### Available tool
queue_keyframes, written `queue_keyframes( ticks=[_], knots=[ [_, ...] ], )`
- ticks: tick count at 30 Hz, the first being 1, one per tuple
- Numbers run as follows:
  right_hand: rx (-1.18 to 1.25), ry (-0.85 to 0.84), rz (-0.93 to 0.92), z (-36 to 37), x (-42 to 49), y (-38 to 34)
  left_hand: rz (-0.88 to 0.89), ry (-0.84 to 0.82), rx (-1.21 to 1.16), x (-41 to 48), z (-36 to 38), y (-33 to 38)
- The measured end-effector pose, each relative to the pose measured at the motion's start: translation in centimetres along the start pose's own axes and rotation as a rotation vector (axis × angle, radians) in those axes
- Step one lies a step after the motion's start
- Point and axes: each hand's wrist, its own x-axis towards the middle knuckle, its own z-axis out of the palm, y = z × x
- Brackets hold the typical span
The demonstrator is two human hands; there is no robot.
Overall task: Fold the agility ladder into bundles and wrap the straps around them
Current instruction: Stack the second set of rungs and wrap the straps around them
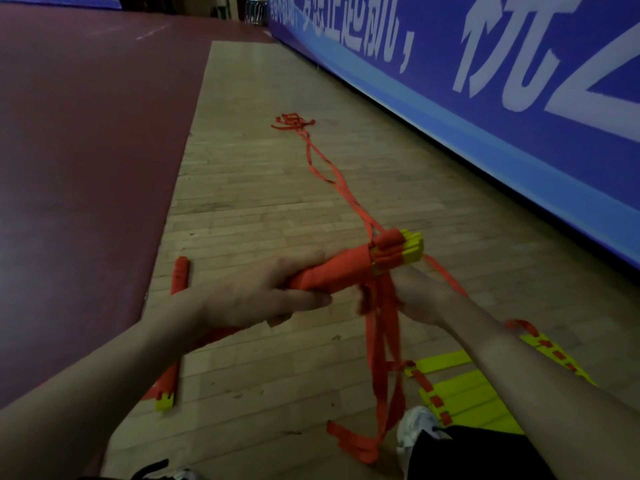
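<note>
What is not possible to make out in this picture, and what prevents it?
1. Head view: right hand grip, hidden behind blurred straps.
2. Head view: held bundle middle, covered by the left hand.
3. Head view: floor bundle middle, behind the left forearm.
4. Head view: far strap tangle, too small.
5. Head view: yellow rungs, partly under the right forearm.

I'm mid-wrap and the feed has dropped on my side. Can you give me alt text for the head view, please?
The left hand grips a ladder bundle wrapped in orange strap, yellow rung ends showing, while the right hand meets the loose straps hanging below it, grip blurred. Another wrapped bundle and unfolded yellow rungs lie on the wooden floor.
</note>
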Motion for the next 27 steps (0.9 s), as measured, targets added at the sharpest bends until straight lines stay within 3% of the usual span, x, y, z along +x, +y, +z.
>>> queue_keyframes(
  ticks=[3,5,8,14,20,27],
  knots=[
    [-0.014,0.180,-0.211,-0.7,-0.1,-1.3,-0.132,0.027,-0.133,0.4,-0.3,-0.8],
    [0.085,0.112,-0.284,-1.2,-0.8,-1.9,-0.178,0.038,-0.149,0.5,-0.6,-1.1],
    [0.041,-0.014,-0.244,-0.7,-1.5,-1.5,-0.207,-0.005,-0.172,0.7,-1.0,-1.1],
    [-0.219,0.083,-0.286,0.7,-1.4,-1.8,-0.232,-0.042,-0.203,0.9,-1.6,-1.0],
    [-0.105,0.054,-0.163,1.6,-1.6,-1.9,-0.260,-0.052,-0.285,1.1,-2.2,-1.6],
    [-0.200,0.112,-0.100,0.8,-1.2,-2.2,-0.274,-0.129,-0.362,1.2,-2.2,-2.4]
  ],
)
